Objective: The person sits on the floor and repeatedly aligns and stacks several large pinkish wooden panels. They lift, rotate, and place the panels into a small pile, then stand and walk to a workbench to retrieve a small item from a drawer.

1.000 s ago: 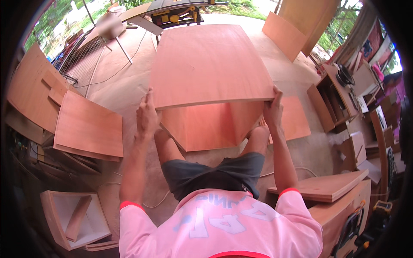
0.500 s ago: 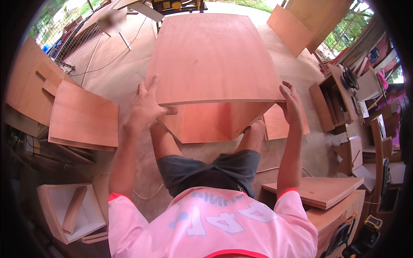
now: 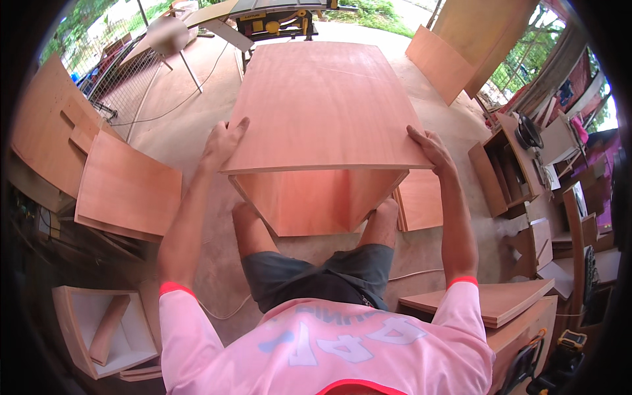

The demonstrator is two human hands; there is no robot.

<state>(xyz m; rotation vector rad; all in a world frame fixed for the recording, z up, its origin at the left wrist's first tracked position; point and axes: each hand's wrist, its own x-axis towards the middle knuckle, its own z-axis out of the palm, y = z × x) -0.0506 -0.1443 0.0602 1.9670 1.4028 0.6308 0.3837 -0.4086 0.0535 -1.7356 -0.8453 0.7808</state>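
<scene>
A wide flat plywood panel (image 3: 322, 112) lies on top of an open-fronted plywood box (image 3: 309, 204) that stands between my knees. My left hand (image 3: 225, 140) holds the panel's left edge, thumb on the upper face and fingers mostly hidden below. On the opposite edge, near the front right corner, my right hand (image 3: 429, 148) grips in the same way. The panel's near left corner juts past the box's side. Through the open front the box's inner walls show.
Plywood boards (image 3: 125, 184) lean at the left, above an open drawer-like box (image 3: 108, 329). More boards (image 3: 477, 299) lie stacked at lower right, by a black and yellow power tool (image 3: 566, 355). A cabinet (image 3: 503, 164) stands at right, a table saw (image 3: 273, 26) beyond the panel.
My left hand has gone from spread at the near left corner to gripping the left edge. My right fingers have closed on the right edge. The panel's near left corner has shifted left over the box.
</scene>
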